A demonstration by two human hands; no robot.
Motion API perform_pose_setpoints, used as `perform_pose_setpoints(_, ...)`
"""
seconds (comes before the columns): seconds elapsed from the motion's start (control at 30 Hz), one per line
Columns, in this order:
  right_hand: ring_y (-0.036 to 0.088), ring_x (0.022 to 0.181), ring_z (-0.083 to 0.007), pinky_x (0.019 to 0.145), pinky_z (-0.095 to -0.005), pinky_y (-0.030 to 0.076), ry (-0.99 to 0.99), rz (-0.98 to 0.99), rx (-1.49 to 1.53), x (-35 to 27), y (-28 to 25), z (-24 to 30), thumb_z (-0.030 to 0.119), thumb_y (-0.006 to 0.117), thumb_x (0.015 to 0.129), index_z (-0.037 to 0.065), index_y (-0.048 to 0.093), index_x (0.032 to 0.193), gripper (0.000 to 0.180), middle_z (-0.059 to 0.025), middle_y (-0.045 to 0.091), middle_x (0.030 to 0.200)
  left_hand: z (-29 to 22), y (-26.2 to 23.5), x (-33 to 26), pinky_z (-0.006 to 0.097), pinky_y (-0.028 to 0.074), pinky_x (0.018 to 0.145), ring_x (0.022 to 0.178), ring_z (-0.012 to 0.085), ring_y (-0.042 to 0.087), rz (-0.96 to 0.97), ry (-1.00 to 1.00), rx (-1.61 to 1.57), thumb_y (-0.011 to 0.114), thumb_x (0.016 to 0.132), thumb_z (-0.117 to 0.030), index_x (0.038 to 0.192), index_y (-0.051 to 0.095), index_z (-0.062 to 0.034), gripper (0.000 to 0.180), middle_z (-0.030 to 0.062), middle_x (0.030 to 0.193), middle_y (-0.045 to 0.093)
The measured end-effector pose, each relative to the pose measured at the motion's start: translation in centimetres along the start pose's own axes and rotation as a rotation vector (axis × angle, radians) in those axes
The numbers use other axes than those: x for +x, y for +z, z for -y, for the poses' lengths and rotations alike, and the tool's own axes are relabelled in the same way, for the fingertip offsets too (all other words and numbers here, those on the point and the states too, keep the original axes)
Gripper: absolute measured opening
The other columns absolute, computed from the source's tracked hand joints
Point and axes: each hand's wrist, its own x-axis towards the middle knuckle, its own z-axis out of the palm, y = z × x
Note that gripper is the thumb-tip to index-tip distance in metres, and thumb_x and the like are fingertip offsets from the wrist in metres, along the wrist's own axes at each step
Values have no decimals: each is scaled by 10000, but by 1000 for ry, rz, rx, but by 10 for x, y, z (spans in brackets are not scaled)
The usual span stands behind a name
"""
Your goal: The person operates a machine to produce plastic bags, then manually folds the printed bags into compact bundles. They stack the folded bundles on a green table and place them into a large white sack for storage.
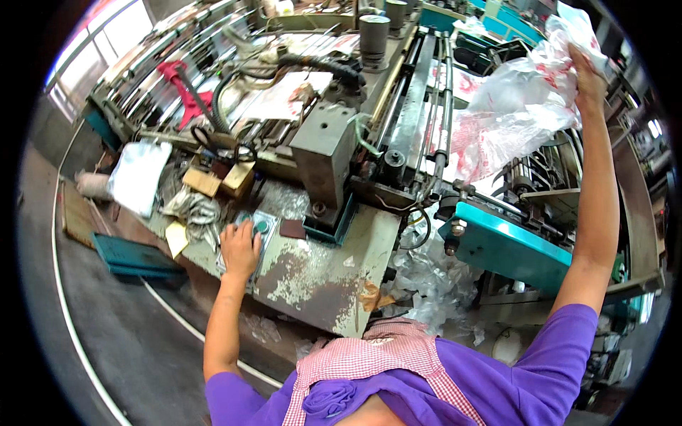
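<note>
My left hand (240,248) rests on a small control panel (268,241) with a green round button, its fingers spread over the panel's left part and hiding what lies beneath them. Raised high at the far right, my right hand (588,74) is closed around a bunch of clear plastic film (526,92) with red printing. The film hangs in loose folds to the left of that hand, down over the machine's rollers. Part of my right hand's grip is covered by the crumpled film.
A steel block (325,145) stands on the worn machine table (312,277). Scissors (245,153), wooden blocks (202,182) and a grey rag (195,213) lie beyond my left hand. A teal machine arm (508,245) juts out at right, above heaped plastic scraps (433,280).
</note>
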Motion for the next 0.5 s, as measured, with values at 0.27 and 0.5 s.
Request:
perform_pose_setpoints(0.27, 580, 798, -74, 757, -221, 438, -44, -11, -59, -20, -2, 4, 176, 802, 709, 40, 719, 892, 242, 21, 660, 877, 2, -3, -3, 419, 344, 878, 998, 295, 489, -82, -9, -7, 589, 808, -181, 1119, 574, -49, 338, 78, 1123, 609)
perform_pose_setpoints(0.5, 567, 753, -56, 711, -215, 431, -99, -3, -151, -22, -3, 1, 196, 789, 716, 52, 728, 896, 239, 31, 663, 857, 1, 0, -2, 412, 334, 892, 1008, 285, 486, 44, -82, -35, 581, 797, -163, 1137, 575, -70, 353, 52, 1128, 607)
